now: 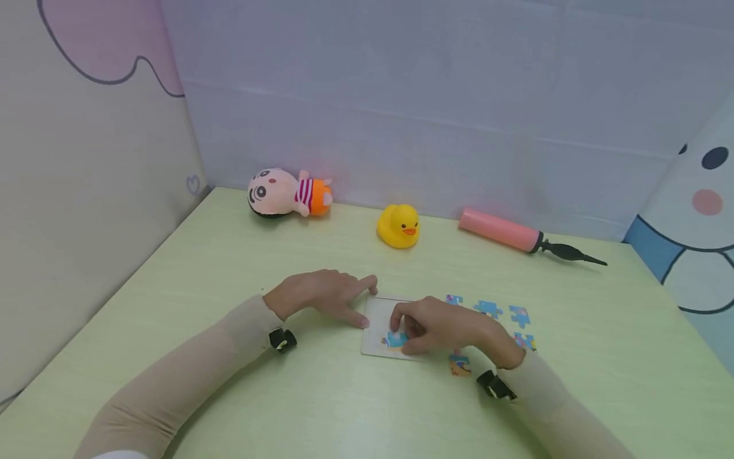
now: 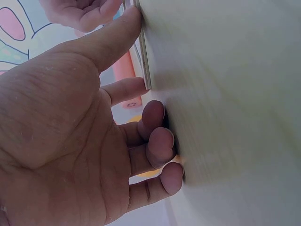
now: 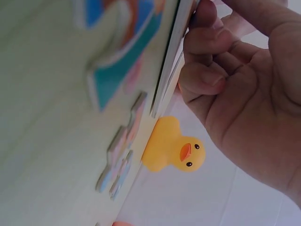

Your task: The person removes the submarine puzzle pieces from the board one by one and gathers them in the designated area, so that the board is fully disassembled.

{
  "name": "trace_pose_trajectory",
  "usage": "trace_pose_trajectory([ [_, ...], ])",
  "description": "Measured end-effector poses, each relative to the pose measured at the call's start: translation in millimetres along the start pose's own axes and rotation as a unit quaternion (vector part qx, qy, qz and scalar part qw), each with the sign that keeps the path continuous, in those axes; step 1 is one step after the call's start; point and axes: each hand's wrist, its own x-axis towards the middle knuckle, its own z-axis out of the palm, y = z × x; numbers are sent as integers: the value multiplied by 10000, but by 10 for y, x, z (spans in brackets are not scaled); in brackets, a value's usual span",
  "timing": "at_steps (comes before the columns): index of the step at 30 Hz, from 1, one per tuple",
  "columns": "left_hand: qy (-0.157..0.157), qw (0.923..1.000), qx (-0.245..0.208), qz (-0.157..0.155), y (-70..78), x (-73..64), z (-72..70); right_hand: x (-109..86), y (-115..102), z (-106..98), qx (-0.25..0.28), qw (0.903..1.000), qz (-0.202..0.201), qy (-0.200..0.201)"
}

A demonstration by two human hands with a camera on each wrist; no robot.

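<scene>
A pale square puzzle board (image 1: 377,312) lies flat on the table. My left hand (image 1: 332,294) touches its left side: the thumb (image 2: 123,33) rests at the edge and the index finger (image 2: 129,89) at the far corner, while the other fingertips rest on the table. Over the board, my right hand (image 1: 441,325) has its index finger and thumb at a light-blue jigsaw piece (image 1: 394,339) lying on it. The hand partly covers that piece. In the right wrist view, the right hand's other fingers (image 3: 204,77) are curled; the fingertips at the piece are hard to see.
Right of the board lie several loose jigsaw pieces, including a blue one (image 1: 488,309), a corner one (image 1: 520,316) and an orange-brown one (image 1: 460,365). Along the back stand or lie a plush doll (image 1: 281,193), a yellow rubber duck (image 1: 398,227) and a pink hand pump (image 1: 501,231).
</scene>
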Motion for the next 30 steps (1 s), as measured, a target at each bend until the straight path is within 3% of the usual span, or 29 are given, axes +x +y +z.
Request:
trace_pose_trajectory([
  [15,-19,10000,-13,-32,10,6,-1,26,-85,46,-33,9998,203,-87],
  [30,35,10000,-14,61,-6,2,2,22,-53,54,-44,10000,68,-44],
])
